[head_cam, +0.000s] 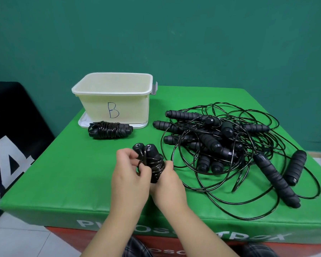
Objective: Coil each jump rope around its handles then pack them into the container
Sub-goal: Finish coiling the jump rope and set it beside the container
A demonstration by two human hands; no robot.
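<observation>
A black jump rope (152, 160), its two handles side by side and its cord wound around them, stands tilted in both hands near the front middle of the green mat. My left hand (131, 174) pinches the cord against the handles. My right hand (167, 184) grips the lower end of the handles. One coiled jump rope (109, 130) lies in front of the cream container (119, 105), which is marked "B" and looks empty from here. A tangled pile of several uncoiled ropes (230, 143) with black foam handles covers the right side.
The container stands on its white lid (83, 121) at the back left of the green padded box (63, 173). A black padded block (11, 130) with white numerals sits to the left. Loose cord loops reach close to my right hand.
</observation>
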